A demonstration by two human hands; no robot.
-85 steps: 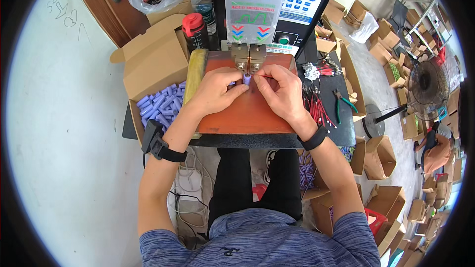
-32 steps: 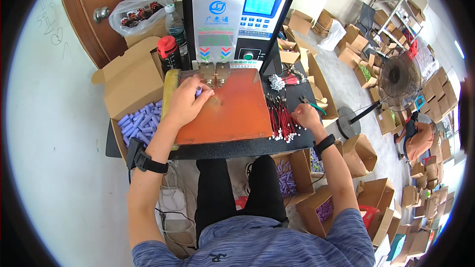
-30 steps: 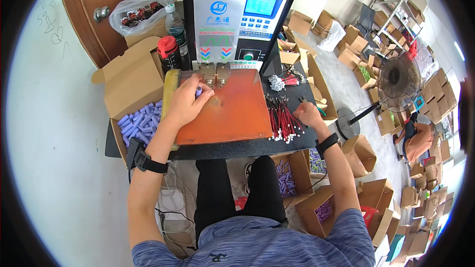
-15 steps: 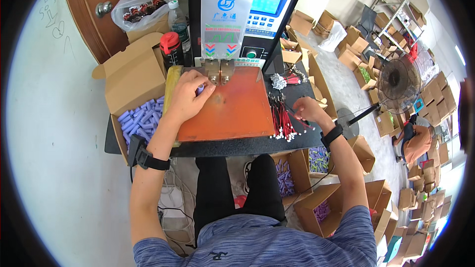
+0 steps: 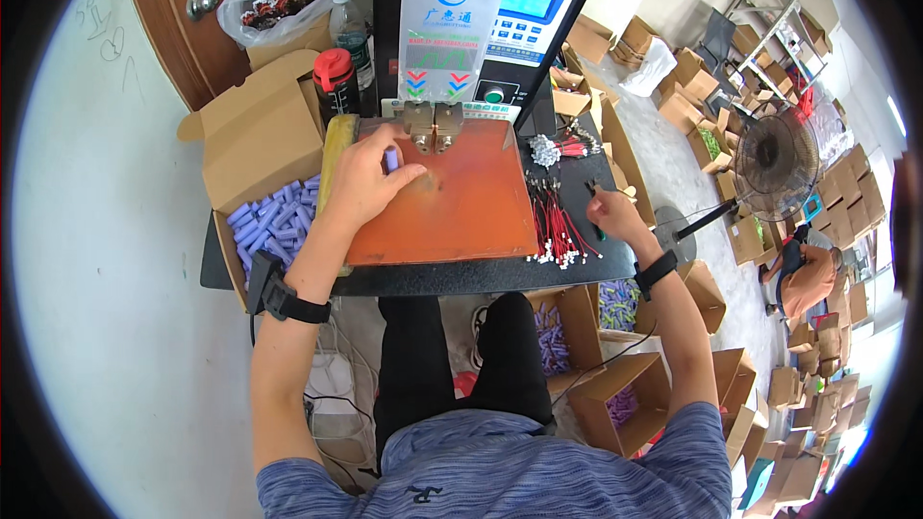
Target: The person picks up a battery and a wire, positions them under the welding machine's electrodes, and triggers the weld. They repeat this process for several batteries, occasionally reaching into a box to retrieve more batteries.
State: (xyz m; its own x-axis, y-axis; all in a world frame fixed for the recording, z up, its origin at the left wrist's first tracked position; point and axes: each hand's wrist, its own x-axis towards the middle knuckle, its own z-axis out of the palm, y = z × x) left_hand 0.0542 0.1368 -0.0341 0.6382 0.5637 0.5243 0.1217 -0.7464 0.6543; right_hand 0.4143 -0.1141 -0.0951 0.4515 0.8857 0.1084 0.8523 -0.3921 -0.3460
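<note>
My left hand point(image 5: 363, 178) rests over the left part of the orange work mat point(image 5: 471, 221), fingers curled around a purple cylindrical battery cell point(image 5: 391, 160). That cell stands just left of the two metal electrode holders point(image 5: 433, 135) of a spot welder point(image 5: 500, 38). To the right, my right hand point(image 5: 617, 214) is closed above the black table, pinching a small hand tool point(image 5: 590, 188) with a dark tip and a greenish part below; its exact kind is unclear. Beside that hand lie red and black wire leads point(image 5: 556, 226) with white connectors.
Left of the mat, an open carton point(image 5: 260, 149) holds many purple cells point(image 5: 274, 221). Behind it stand a red-lidded bottle point(image 5: 336, 82) and a clear bottle point(image 5: 351, 34). Another wire bundle point(image 5: 567, 147) lies farther back. A fan point(image 5: 774, 154) and a bending person point(image 5: 808, 279) are at the right.
My right hand has shifted slightly right; the red and black wire seen by its fingers is gone, and a small tool shows there. My left hand keeps the cell, now more visible and farther left of the electrodes.
</note>
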